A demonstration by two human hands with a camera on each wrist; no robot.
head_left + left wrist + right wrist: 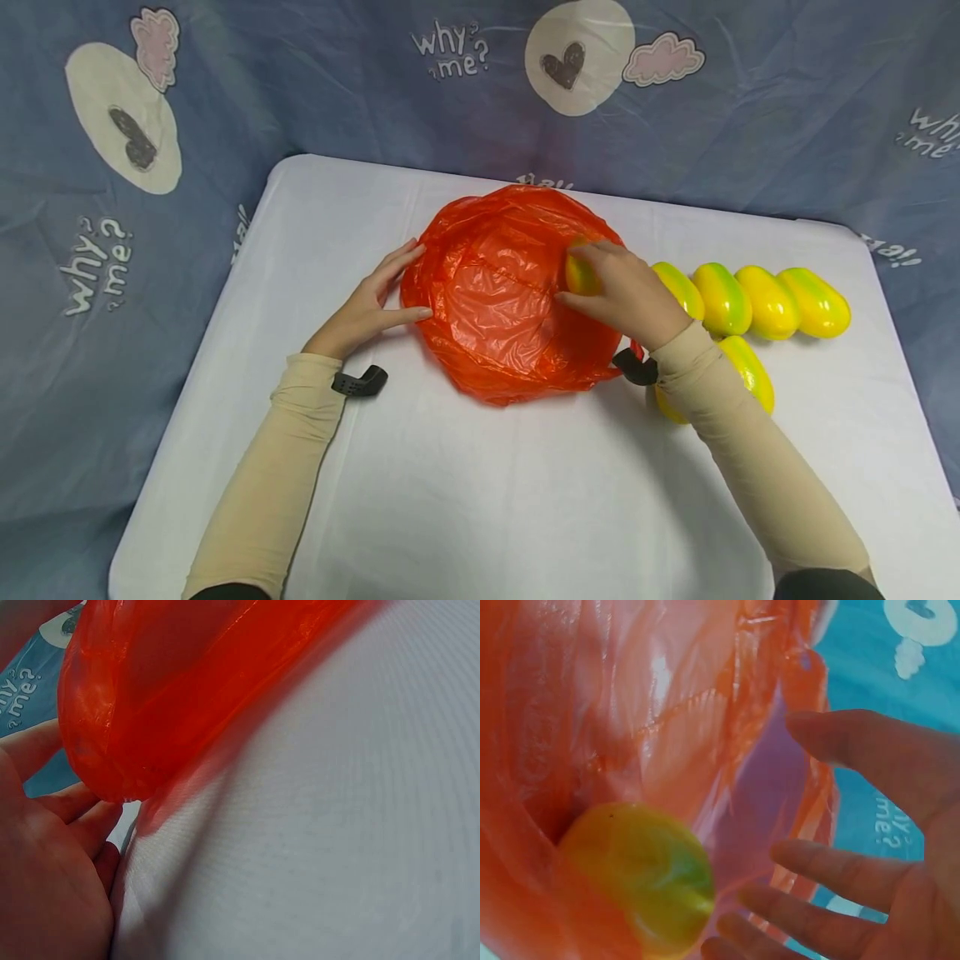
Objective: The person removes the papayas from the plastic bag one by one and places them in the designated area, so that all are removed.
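A red plastic bag [495, 308] stands on the white table with its mouth spread wide. My left hand [372, 298] rests against the bag's left rim, its fingers extended. In the left wrist view, those fingers [79, 814] touch the bag's outside. At the bag's right side, my right hand [626, 287] reaches in over the rim. A glossy yellow-green mango [645, 877] lies inside the bag near that hand. The right wrist view shows the right thumb and fingers spread, with a gap between them and the mango.
To the right of the bag, several more mangoes [813, 302] lie in a row, and others [750, 371] sit in front, partly behind the right forearm. The table [480, 500] has a white cover. A blue printed curtain [360, 100] hangs behind and to the left.
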